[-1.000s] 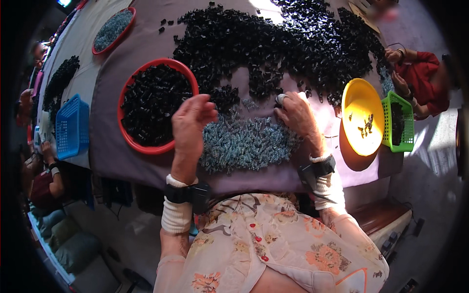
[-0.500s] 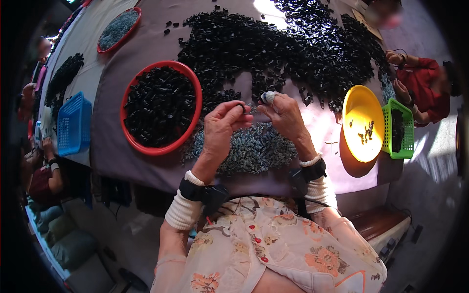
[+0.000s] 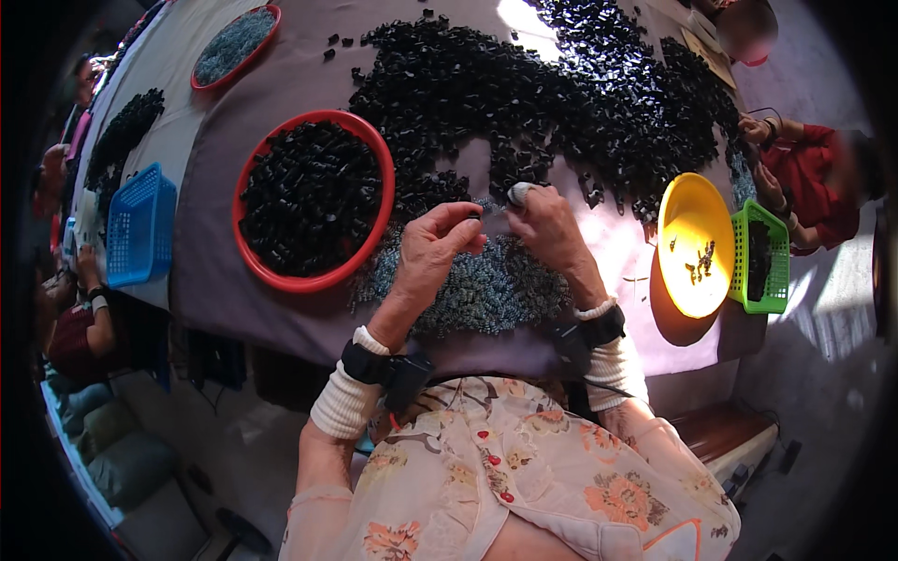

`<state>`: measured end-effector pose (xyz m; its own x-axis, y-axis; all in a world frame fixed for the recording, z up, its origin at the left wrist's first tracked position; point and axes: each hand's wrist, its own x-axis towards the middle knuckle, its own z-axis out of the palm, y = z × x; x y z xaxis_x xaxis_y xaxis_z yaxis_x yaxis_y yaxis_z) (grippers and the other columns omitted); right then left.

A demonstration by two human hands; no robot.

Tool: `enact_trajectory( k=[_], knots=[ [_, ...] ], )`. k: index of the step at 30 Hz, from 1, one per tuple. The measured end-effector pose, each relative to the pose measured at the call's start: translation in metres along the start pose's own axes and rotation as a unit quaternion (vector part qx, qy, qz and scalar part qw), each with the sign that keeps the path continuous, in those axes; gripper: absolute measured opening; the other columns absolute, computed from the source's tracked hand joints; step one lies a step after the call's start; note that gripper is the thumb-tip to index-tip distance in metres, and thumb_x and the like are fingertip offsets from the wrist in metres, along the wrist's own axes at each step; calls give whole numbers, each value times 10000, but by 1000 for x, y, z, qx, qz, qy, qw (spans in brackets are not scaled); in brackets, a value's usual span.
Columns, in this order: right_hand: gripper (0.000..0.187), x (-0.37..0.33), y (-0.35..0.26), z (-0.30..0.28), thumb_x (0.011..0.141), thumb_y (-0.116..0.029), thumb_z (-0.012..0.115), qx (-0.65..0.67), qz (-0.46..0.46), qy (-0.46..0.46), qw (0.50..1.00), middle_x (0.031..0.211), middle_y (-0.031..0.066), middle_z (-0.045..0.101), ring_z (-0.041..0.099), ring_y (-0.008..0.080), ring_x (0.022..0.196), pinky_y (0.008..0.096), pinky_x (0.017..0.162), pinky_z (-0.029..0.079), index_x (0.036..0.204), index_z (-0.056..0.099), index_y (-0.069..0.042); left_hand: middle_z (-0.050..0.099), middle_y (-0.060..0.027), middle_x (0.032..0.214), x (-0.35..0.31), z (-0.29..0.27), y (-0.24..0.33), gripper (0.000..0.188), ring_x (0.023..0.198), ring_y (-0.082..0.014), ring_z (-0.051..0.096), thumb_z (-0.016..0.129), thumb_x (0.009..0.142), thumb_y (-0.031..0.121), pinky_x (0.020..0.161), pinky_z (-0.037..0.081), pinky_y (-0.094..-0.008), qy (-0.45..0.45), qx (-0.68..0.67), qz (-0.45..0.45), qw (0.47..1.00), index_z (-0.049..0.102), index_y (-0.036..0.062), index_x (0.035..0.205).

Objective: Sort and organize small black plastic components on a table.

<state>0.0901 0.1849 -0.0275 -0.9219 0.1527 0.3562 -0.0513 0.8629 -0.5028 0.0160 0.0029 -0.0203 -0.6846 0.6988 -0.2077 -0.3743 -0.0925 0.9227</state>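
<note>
My left hand is closed in a pinch, with a small black plastic piece at its fingertips. Just to its right, my right hand has its fingers curled together, and a pale wrap covers one fingertip. Whatever those fingers grip is too small to make out. Both hands hover over a pile of small silvery metal springs on the cloth-covered table. Beyond them spreads a large heap of loose black plastic pieces. A red basin filled with similar black pieces stands left of my left hand.
On the right are a yellow plate with several black pieces and a green basket. A blue basket stands at the left, below a smaller red tray of springs. Other people sit at both sides, one in a red shirt.
My left hand's fingers have drawn in more tightly around the black piece and sit slightly lower. My right hand's fingers have curled in further. The whole view has shifted a little.
</note>
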Motion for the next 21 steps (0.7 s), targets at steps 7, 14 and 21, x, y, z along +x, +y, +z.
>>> enact_trajectory(
  k=[7, 14, 21],
  knots=[
    [107, -2, -24, -17, 786, -63, 695, 219, 91, -21, 971, 719, 47, 625, 586, 83, 655, 236, 549, 470, 858, 633, -14, 646, -34, 826, 0, 7, -5, 234, 750, -75, 603, 606, 851, 61, 696, 499, -209, -14, 48, 14, 999, 603, -27, 1067],
    [130, -4, -28, -17, 748, -103, 690, 220, 58, 9, 974, 672, 82, 564, 543, 241, 614, 334, 558, 427, 753, 580, -35, 639, -15, 856, -1, 8, -7, 222, 768, -56, 586, 618, 835, 44, 693, 487, -199, -10, 89, 31, 996, 623, -18, 1047],
    [114, -4, -28, -28, 747, -81, 677, 185, 48, -8, 982, 668, 86, 563, 548, 243, 606, 341, 560, 432, 744, 573, -34, 641, -11, 882, -2, 9, -5, 217, 783, -54, 585, 633, 827, 41, 698, 485, -201, -4, 113, 31, 993, 639, -1, 1040]
  ],
)
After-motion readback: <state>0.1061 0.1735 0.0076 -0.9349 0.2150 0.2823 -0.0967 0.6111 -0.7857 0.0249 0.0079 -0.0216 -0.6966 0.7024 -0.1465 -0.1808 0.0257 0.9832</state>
